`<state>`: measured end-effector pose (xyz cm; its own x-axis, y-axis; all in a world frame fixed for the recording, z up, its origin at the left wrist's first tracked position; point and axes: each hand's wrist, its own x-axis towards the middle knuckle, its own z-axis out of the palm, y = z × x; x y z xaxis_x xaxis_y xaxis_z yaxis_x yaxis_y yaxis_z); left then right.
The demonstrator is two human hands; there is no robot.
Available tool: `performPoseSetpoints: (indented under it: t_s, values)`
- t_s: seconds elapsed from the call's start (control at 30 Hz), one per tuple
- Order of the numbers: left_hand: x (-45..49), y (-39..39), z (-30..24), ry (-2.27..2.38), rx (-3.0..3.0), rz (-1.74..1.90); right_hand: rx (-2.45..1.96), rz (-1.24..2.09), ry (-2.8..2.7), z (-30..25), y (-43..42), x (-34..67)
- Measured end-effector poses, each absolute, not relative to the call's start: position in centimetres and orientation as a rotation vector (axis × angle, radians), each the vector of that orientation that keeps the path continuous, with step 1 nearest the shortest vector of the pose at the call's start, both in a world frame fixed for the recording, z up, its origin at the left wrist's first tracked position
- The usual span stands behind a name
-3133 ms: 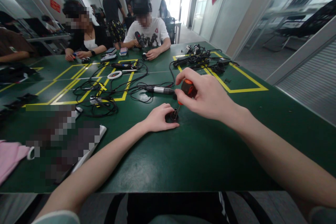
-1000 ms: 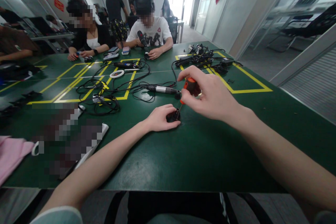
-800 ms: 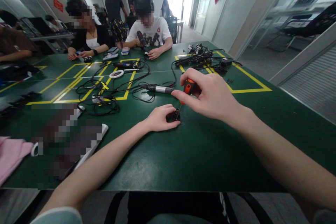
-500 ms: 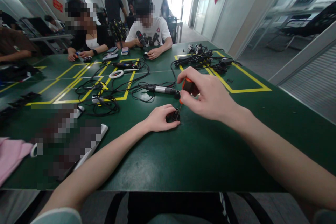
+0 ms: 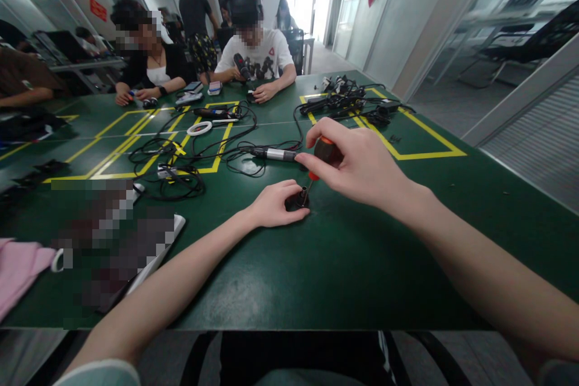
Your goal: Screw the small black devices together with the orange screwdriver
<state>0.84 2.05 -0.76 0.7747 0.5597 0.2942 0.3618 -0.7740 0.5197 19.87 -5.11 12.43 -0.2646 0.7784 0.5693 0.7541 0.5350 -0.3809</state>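
Observation:
My right hand (image 5: 350, 160) is closed around the dark and orange handle of a screwdriver (image 5: 324, 151). The tool leans, its thin shaft running down to a small black part (image 5: 299, 198) on the green table. My left hand (image 5: 278, 204) grips that part from the left, thumb and fingers on either side of it. A short dark post stands up from the part; its exact kind I cannot make out. Just beyond, a silver and black electric screwdriver (image 5: 275, 154) lies on its side with its cable trailing left, its right end hidden by my right hand.
Black cables (image 5: 181, 181) coil at left, near a white tape ring (image 5: 199, 128). A heap of cables and adapters (image 5: 339, 96) lies at back right. Two blurred-out flat devices and a pink cloth (image 5: 22, 271) lie near left. Across the table, a person in white (image 5: 266, 57) handles a power tool.
My right thumb has stretched out to the left along the screwdriver handle, with the fingers shifted slightly. My left hand and the black part stay in place.

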Motion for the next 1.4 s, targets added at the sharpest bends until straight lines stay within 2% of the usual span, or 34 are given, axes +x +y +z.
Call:
performPoseSetpoints:
  t_s: [0.97,1.17,1.4]
  values:
    - [0.91,2.06,-0.88,0.691,2.523,0.606,-1.214,0.006,-2.031,12.24,-5.10,19.87]
    - [0.95,2.01,-0.79,0.705,2.536,0.604,-1.244,0.096,-2.037,12.52,-5.15,19.83]
    - [0.92,2.01,-0.73,0.702,2.538,0.591,-1.224,-0.003,-2.043,12.31,-5.04,19.88]
